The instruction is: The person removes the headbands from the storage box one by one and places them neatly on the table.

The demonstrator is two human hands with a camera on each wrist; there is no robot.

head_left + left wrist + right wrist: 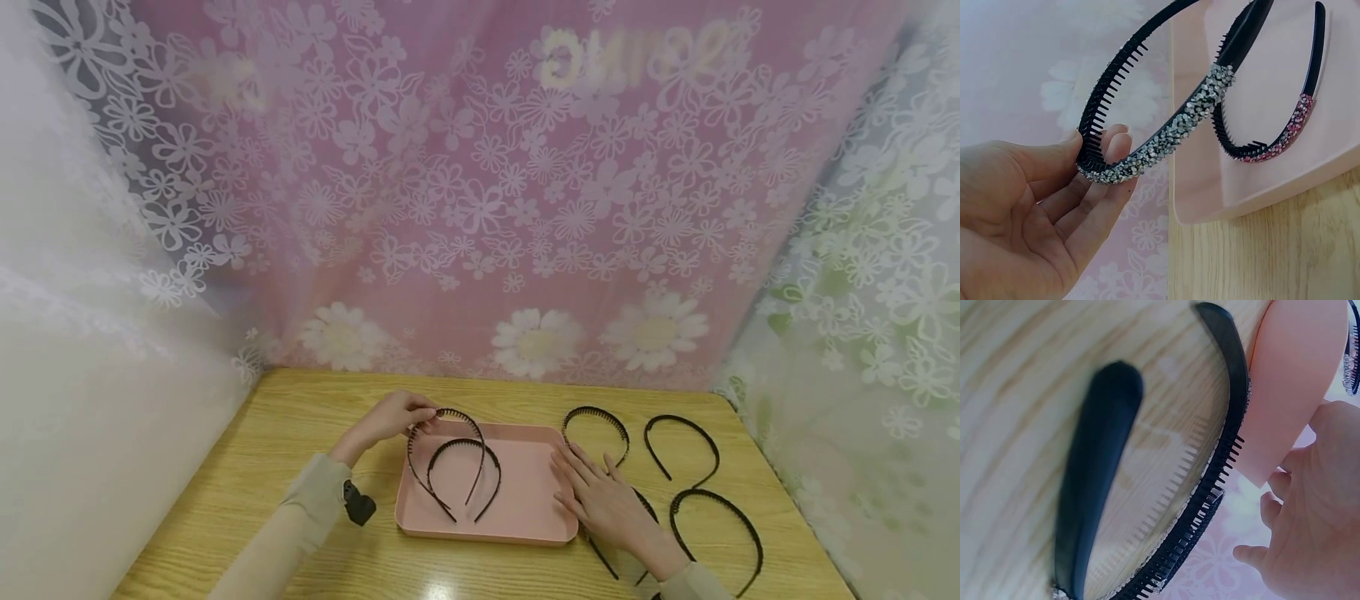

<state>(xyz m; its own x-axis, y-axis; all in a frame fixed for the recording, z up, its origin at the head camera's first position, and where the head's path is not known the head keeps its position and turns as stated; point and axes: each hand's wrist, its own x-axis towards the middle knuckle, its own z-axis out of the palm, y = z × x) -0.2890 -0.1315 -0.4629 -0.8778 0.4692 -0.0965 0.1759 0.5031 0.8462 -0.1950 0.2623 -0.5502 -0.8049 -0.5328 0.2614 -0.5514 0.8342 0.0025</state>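
My left hand (pixel 397 419) pinches a black toothed headband (pixel 1169 134) by its silver-stone-covered top, thumb on one side and fingers on the other. The headband is held over the left part of a shallow pink tray (pixel 532 483), its ends downward. Inside the tray is another black headband (pixel 498 473); in the left wrist view it bears pink and silver stones. My right hand (pixel 611 508) rests at the tray's right rim with its fingers extended, holding nothing. Under and beside this hand a black headband (pixel 647 504) lies on the table, partly hidden by it.
Right of the tray, more black headbands lie on the wooden table (pixel 315 550): one at the tray's far right corner (pixel 597 409), one farther right (pixel 697 427) and one nearer me (pixel 723 497). A floral pink curtain (pixel 450 208) hangs behind.
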